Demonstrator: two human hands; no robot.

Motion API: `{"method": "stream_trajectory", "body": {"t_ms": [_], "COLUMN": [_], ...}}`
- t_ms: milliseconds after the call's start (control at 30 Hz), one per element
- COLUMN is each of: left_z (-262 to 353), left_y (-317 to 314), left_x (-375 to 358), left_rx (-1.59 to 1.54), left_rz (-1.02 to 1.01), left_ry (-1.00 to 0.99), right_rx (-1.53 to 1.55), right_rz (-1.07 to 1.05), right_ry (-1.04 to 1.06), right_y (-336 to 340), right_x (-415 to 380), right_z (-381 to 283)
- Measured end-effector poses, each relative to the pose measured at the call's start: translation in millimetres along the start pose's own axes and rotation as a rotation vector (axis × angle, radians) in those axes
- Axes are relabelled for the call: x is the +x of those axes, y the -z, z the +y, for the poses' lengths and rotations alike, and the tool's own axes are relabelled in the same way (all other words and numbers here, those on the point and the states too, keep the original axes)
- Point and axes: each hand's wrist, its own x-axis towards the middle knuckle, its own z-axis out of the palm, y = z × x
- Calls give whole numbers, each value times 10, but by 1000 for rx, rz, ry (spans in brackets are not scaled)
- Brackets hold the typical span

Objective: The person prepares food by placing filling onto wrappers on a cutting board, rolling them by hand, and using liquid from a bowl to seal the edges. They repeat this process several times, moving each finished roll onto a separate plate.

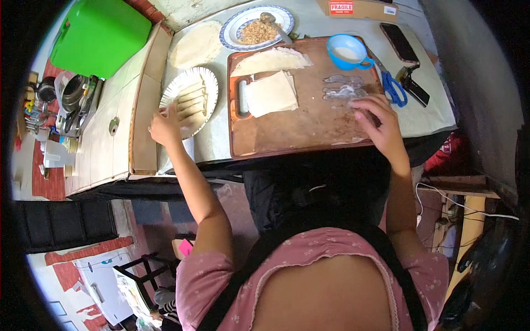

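Observation:
My left hand (167, 126) is at the left rim of a white fluted plate (212, 83), its fingers curled at the ends of several thin rolled wrappers (192, 105); whether it grips one is hidden. Over the right part of a brown cutting board (309, 132), my right hand (381, 124) holds nothing, thumb and fingers apart. Whitish wet smears (343, 88) mark the board just beyond its fingertips. Square wrapper sheets (271, 94) lie stacked on the board's left side, below a folded wrapper (271, 61). A blue cup (348, 52) of white liquid stands at the board's top right.
Behind the board sits a blue-rimmed plate (229, 34) of crumbly filling (258, 32) with a spoon (274, 25). Round wrappers (196, 44) lie left of it. Blue-handled scissors (393, 90), a phone (398, 44) and a black object (414, 86) are at right. A green container (99, 38) stands far left.

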Motion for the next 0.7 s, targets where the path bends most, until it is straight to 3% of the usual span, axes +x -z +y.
{"method": "stream_trajectory", "body": {"t_ms": [100, 167, 233, 333, 433, 700], "left_z": [642, 1042, 1417, 1625, 1702, 1706], "left_y": [299, 192, 318, 280, 350, 358], "left_x": [-139, -296, -503, -648, -802, -759], "left_rx": [-376, -747, -909, -802, -597, -729], "left_rz": [-103, -202, -474, -463, -308, -390], "left_ry": [-139, -433, -521, -688, -739, -785], "right_rx": [-32, -60, -84, -77, -53, 3], "right_rz": [5, 22, 25, 41, 40, 10], "right_ry": [15, 36, 25, 22, -20, -109], "right_y": [-51, -74, -60, -7, 101, 333], "right_x": [79, 110, 90, -15, -200, -472], "right_z": [-14, 0, -36, -19, 40, 17]}}
